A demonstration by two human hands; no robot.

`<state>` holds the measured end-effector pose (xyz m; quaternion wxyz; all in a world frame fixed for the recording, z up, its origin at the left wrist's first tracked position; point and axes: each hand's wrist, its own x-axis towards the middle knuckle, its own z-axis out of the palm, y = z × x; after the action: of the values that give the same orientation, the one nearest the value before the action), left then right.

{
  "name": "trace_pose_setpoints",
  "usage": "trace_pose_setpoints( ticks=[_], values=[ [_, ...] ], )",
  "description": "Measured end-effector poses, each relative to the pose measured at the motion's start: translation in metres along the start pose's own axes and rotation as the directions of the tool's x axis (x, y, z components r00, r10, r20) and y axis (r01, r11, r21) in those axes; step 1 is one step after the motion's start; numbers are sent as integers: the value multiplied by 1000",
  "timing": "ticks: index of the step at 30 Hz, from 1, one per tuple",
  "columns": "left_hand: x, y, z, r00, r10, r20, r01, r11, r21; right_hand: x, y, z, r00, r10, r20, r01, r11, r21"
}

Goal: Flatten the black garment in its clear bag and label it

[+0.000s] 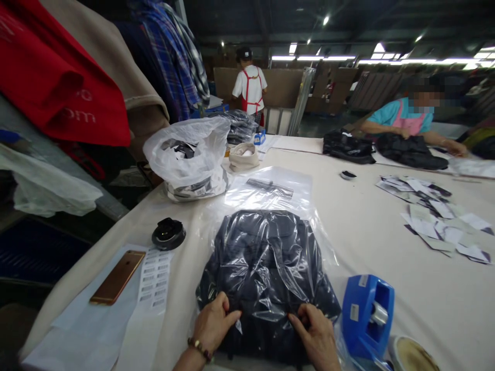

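A black garment or bag (266, 263) lies flat inside a clear plastic bag (305, 190) at the table's near middle. My left hand (212, 324), with a beaded bracelet at its wrist, pinches the plastic at the lower left of the black item. On the lower right, my right hand (315, 332) has thumb and fingers closed on the plastic too. Just right of my right hand stands a blue tape dispenser (365, 314). The top of the plastic bag spreads out beyond the black item, with dark printing on it.
Left are a gold phone (118, 277), a barcode label sheet (154, 278) and a black round object (169, 234). Behind them sits a white plastic sack (189, 154). Scattered cards (436, 221) lie right. Across the table a person (412, 118) handles black items; another person (251, 87) stands farther back.
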<state>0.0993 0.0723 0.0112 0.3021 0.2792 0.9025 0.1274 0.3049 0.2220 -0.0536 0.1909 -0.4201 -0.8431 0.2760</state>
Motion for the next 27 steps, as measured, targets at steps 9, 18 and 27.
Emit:
trace_pose_setpoints(
  ticks=[9, 18, 27],
  values=[
    [37, 35, 4, 672, 699, -245, -550, 693, 467, 4, -5, -16, 986, -164, -45, 155, 976, -155],
    [53, 16, 31, 728, 668, -154, -530, 691, 492, 66, -39, -1, 856, -515, -39, 434, 757, -488],
    [57, 8, 51, 790, 601, -123, -523, 764, 377, 59, -13, 32, 905, -418, 82, 383, 713, -587]
  ],
)
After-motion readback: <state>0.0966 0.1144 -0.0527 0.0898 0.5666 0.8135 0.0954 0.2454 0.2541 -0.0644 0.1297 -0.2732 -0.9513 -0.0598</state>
